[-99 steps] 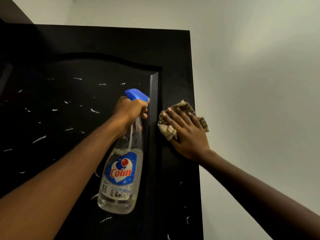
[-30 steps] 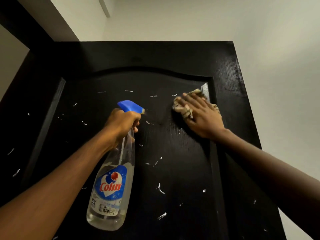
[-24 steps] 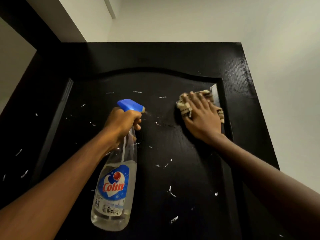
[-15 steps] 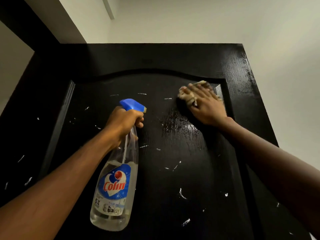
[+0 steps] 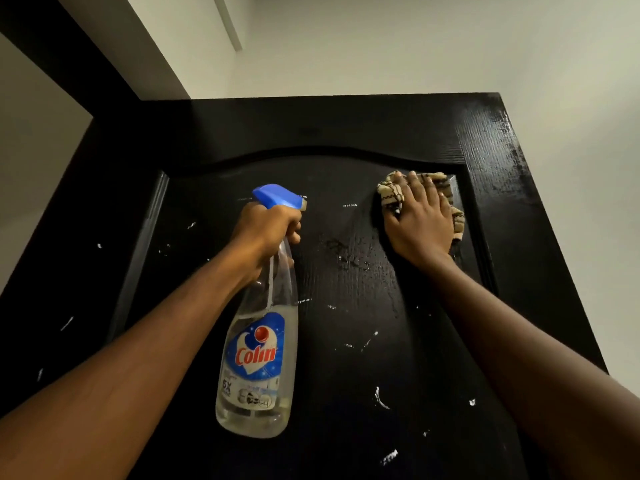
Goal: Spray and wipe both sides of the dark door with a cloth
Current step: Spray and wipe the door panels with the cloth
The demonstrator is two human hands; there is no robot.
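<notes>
Looked up along dark door, top edge toward 12 o'clock, pale wall beyond it.

Gripped spray bottle round the neck with left hand: fingers curled tight, back of hand toward camera. Could not tell whether a finger sat on the trigger. Held bottle close to the door face, about upright, with the clear body and "Colin" label hanging toward 6 o'clock from the fist. Blue spray head stuck out above the knuckles, nozzle aimed toward 3 o'clock. Reached in from 8 o'clock with left forearm, wrist about straight.

Pressed cloth flat against the door with right hand: palm on the cloth, fingers straight and close together, tips toward 12 o'clock, thumb out toward 9 o'clock. Nothing pinched, just pushed. Reached in from 5 o'clock with right arm, long and nearly straight, wrist slightly bent back.

Cloth beige with dark stripes, bunched, showing past the fingertips at 11 o'clock and along the hand's 3 o'clock side. Sat in the recessed panel's corner at 1 o'clock, just under the arched moulding and touching the panel's 3 o'clock border.

Noted wet sheen on the panel between the two hands, at 8 o'clock of the right hand. Noted white flecks scattered over the panel, most toward 5 and 6 o'clock.
</notes>
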